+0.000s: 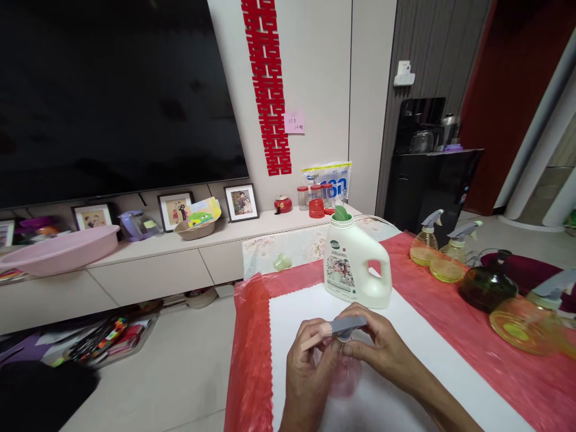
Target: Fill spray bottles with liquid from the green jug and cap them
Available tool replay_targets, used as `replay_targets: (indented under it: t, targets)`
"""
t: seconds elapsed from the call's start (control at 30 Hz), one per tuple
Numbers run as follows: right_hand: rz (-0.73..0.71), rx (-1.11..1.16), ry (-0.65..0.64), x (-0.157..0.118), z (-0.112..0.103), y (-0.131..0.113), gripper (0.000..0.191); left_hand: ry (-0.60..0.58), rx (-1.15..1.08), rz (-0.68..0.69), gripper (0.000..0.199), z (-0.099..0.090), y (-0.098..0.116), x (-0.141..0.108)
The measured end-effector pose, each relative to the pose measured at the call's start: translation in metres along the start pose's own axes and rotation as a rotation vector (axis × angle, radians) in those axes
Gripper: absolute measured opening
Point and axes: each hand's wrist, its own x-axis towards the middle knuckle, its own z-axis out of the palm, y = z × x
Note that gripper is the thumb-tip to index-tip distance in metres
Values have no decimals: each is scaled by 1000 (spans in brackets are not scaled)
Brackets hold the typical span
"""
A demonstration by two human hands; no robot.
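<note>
Over the white sheet [297, 306], my left hand [310, 366] and my right hand [375, 345] meet at the neck of a clear pinkish spray bottle [345, 377]. Its grey spray head [348, 324] points to the right, with a pale pinkish trigger part at its left end. The fingers of my left hand are closed around the head and neck. My right hand pinches the same head from the other side. Just beyond them stands a large pale green detergent jug [360, 264], upright, with a green piece [341, 213] in its open mouth.
Spray bottles [423, 246] and a dark bottle [488, 285] stand on the red cover [418, 276] at the right. A low cabinet [148, 267] along the wall holds a pink basin [60, 249], photo frames and jars.
</note>
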Motion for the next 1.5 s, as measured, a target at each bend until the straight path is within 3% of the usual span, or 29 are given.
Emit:
replay_targets:
  t: [0.2, 0.33, 0.43, 0.63, 0.77, 0.87, 1.07, 1.27, 1.5]
  targets:
    - [-45, 26, -57, 1, -2, 0, 34, 22, -48, -9, 19, 1, -7, 0]
    - [-18, 33, 9, 2, 3, 5, 35, 81, -159, -110, 28, 1, -10, -1]
    - [1, 20, 54, 1, 7, 5, 35, 48, -138, -168, 29, -1, -4, -1]
    - [24, 2, 81, 1, 14, 4, 44, 6, -81, -89, 30, -1, -1, 2]
    - [3, -42, 75, 1, 11, 2, 40, 15, -81, -76, 25, 1, -2, 3]
    - [-38, -87, 18, 0, 4, -3, 37, 16, -48, -43, 21, 1, 0, -1]
    - [-161, -150, -179, -1, -5, -9, 47, 28, 32, 39, 16, 1, -1, -6]
    - [-235, -211, 12, -1, 7, 2, 31, 58, 60, 53, 16, 0, -1, -4]
    - [-299, -257, 138, 0, 14, 8, 16, 93, 56, 23, 25, 7, 9, -11]
